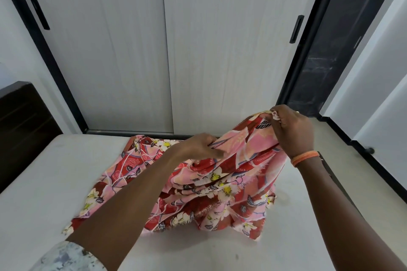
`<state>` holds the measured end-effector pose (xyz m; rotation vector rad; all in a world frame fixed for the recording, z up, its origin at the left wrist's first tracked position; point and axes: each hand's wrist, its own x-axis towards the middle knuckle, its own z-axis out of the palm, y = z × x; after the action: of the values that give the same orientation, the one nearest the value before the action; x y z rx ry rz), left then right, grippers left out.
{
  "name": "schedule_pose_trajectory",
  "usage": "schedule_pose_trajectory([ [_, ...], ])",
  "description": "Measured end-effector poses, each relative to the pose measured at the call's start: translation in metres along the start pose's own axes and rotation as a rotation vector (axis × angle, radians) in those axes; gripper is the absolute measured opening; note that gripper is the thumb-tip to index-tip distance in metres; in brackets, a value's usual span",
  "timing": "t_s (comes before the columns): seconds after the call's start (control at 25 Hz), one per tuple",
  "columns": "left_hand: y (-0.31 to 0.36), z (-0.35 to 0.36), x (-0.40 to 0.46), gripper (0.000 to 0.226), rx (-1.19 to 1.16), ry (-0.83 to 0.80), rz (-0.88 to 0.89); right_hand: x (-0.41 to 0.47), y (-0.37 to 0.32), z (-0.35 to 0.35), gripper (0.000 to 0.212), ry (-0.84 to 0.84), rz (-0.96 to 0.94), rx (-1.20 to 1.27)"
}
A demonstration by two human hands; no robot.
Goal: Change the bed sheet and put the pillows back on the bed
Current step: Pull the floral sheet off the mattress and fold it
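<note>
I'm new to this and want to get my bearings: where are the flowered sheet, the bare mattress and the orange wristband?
floral bed sheet (220, 178): head view, bunched middle folds.
mattress (44, 182): head view, bare left surface.
orange wristband (305, 157): head view, band's middle.

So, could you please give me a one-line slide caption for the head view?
Both hands, left hand and right hand, lift a red-and-pink floral bed sheet off a bare white mattress.

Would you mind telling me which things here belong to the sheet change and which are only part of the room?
Part of the job:
floral sheet, gripped by left hand and right hand
bare mattress

Only part of the room:
wardrobe doors
dark headboard
</note>
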<state>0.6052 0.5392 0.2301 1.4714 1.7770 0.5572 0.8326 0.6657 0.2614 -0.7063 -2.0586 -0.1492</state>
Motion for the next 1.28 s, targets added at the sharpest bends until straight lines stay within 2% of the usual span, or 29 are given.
schedule_pose_trajectory([
  [0.08, -0.005, 0.002, 0.001, 0.028, 0.066, -0.047, -0.044, -0.001, 0.003, -0.002, 0.027, 0.066, 0.056, -0.004],
  [0.16, -0.016, 0.003, 0.002, 0.04, -0.004, -0.113, -0.083, -0.001, 0.006, -0.005, 0.022, 0.11, 0.132, 0.0],
  [0.24, -0.029, 0.004, 0.002, 0.047, -0.002, -0.071, -0.079, -0.001, 0.008, -0.006, 0.021, 0.107, 0.178, -0.008],
  [0.44, -0.049, -0.008, 0.005, 0.028, -0.041, 0.385, 0.097, -0.004, 0.012, -0.001, 0.024, 0.049, 0.232, 0.005],
  [0.52, -0.049, -0.015, 0.005, 0.022, 0.026, 0.58, 0.146, -0.005, 0.015, 0.002, 0.026, 0.038, 0.234, -0.012],
  [0.6, -0.049, -0.022, 0.004, 0.022, 0.093, 0.771, 0.136, -0.005, 0.019, 0.005, 0.028, 0.018, 0.255, -0.028],
  [0.68, -0.046, -0.026, 0.001, 0.024, 0.131, 0.868, 0.165, -0.007, 0.023, 0.01, 0.03, -0.005, 0.298, -0.043],
  [0.84, -0.036, -0.019, -0.007, 0.026, 0.107, 0.807, 0.253, -0.006, 0.032, 0.018, 0.035, 0.058, 0.422, -0.026],
  [1.0, -0.025, 0.015, -0.012, 0.019, -0.156, 0.382, 0.237, -0.003, 0.03, 0.027, 0.039, 0.141, 0.55, 0.083],
  [1.04, -0.023, 0.025, -0.012, 0.022, -0.172, 0.325, 0.227, -0.003, 0.029, 0.029, 0.039, 0.171, 0.586, 0.131],
  [1.12, -0.018, 0.042, -0.01, 0.021, -0.132, 0.364, 0.21, -0.005, 0.027, 0.032, 0.035, 0.224, 0.647, 0.209],
  [1.28, -0.018, 0.061, -0.007, 0.018, 0.084, 0.67, 0.261, -0.009, 0.027, 0.033, 0.034, 0.281, 0.669, 0.255],
])
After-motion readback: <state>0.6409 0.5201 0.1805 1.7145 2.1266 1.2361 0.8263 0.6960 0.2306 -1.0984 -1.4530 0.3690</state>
